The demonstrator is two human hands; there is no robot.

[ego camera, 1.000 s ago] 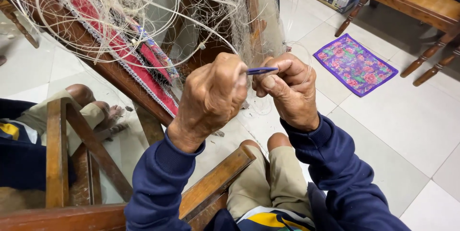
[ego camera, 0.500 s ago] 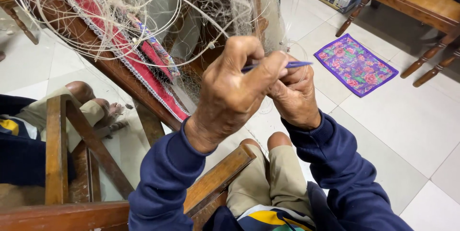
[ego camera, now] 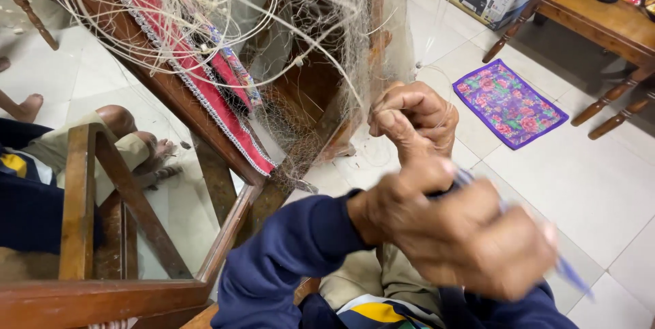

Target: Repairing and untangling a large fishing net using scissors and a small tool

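Draped over a dark wooden frame (ego camera: 205, 117) at twelve o'clock: pale, fine-meshed fishing net (ego camera: 273, 42) with looping cream cords, gathered in tangles. Likely light, limp, quick to snag; best gripped by a bunched fold or a cord, not single strands. Right hand (ego camera: 413, 121) curled tight, pinching mesh at its hanging edge. Left hand (ego camera: 471, 237), blurred at five o'clock, closed around a slim blue plastic netting needle (ego camera: 573, 278).

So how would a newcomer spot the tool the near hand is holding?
Start at the pale fishing net draped over the wooden furniture, then come down to the blurred left hand nearest the camera. The thin blue needle pokes out toward the lower right, the only blue stick there.
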